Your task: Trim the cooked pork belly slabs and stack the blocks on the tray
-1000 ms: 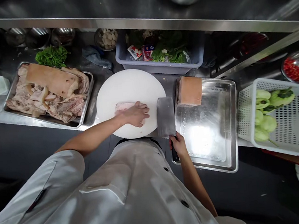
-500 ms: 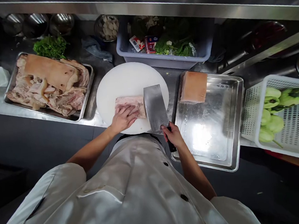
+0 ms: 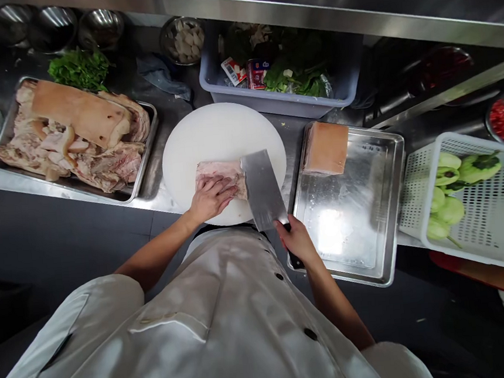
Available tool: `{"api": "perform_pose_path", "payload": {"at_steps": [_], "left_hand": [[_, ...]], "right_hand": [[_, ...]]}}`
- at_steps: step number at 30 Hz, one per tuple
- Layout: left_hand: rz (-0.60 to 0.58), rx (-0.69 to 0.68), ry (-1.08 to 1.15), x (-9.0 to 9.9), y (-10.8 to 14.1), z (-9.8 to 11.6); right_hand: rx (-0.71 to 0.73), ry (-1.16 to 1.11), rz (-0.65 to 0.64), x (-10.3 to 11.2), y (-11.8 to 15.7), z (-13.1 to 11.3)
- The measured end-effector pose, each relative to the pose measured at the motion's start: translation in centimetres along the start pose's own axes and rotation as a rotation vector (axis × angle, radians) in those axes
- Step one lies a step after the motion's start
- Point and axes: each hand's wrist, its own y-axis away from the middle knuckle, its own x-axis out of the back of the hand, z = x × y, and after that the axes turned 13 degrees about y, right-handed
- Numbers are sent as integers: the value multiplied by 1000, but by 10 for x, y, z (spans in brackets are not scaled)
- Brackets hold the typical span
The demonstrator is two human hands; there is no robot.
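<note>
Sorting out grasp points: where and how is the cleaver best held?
Best held, I'd judge, by the black handle, coming from the near right, as the right hand does. The cleaver has its handle on the near side, off the round board, while its broad blade extends away beside the meat.
</note>
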Motion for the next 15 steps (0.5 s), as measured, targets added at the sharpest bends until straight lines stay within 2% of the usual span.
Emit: {"api": "perform_pose_path", "payload": {"at_steps": [3,7,9,15], "left_hand": [[3,-18,-9,0,1,-2],[4,-13,22,1,1,-6],[7,-4,59,1,1,-7],[48,-23,125,1,0,-11]], "right_hand": [[-4,26,0,-1,-3,-4],[39,4,10,-12,-52,-35],[40,-19,2,-15,-59,-38],[-28,-61,-117,-17,-1,2]]}}
